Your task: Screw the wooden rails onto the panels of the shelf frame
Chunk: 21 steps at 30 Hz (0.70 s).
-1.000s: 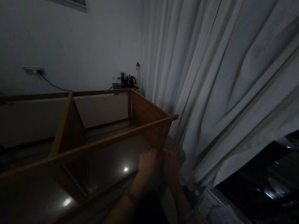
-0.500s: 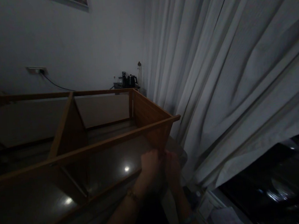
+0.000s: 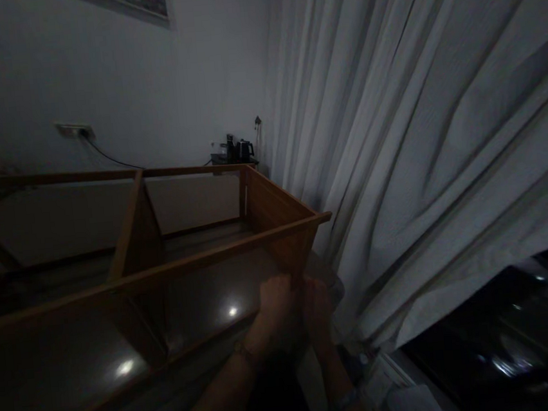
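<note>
A brown wooden furniture frame (image 3: pixel 220 254) with an open top and a cross divider (image 3: pixel 129 235) stretches across the left and middle of the dim head view. At the lower end of its near right corner post (image 3: pixel 303 257), my left hand (image 3: pixel 276 302) is closed, fingers curled on the inner side. Just right of the post, my right hand (image 3: pixel 317 305) is closed as well, close beside the left. Both touch or nearly touch the post; darkness and the curled fingers hide what, if anything, they hold.
Long white curtains (image 3: pixel 385 156) hang along the right. A dark glossy surface (image 3: pixel 510 338) lies at lower right. At the back, a black kettle (image 3: pixel 244 150) stands on a small stand near the wall. A wall socket (image 3: pixel 73 130) has a plugged-in cord.
The camera view has shifted slightly, so the divider and wall socket appear a little further right. Both hands stay at the corner post, almost unmoved.
</note>
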### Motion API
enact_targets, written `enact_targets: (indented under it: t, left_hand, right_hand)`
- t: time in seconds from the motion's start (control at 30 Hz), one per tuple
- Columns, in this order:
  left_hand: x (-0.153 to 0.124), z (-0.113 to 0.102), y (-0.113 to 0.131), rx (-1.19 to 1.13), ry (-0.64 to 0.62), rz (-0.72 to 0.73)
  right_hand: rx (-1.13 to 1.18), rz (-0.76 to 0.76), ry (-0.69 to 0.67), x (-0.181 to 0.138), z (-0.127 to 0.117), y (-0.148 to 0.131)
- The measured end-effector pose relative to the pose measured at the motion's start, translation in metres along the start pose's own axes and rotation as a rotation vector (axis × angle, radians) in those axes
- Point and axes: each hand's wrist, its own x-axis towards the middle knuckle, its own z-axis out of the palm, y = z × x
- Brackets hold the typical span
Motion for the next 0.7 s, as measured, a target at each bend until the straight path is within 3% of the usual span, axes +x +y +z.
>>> enact_targets:
  t: [0.43, 0.7]
  left_hand:
    - [0.0, 0.0, -0.001, -0.005, 0.009, 0.071]
    - [0.011, 0.019, -0.006, -0.023, 0.037, 0.036]
  right_hand:
    - [-0.014, -0.063, 0.014, 0.003, 0.0, 0.005]
    - [-0.002, -0.127, 0.012, 0.008, 0.002, 0.017]
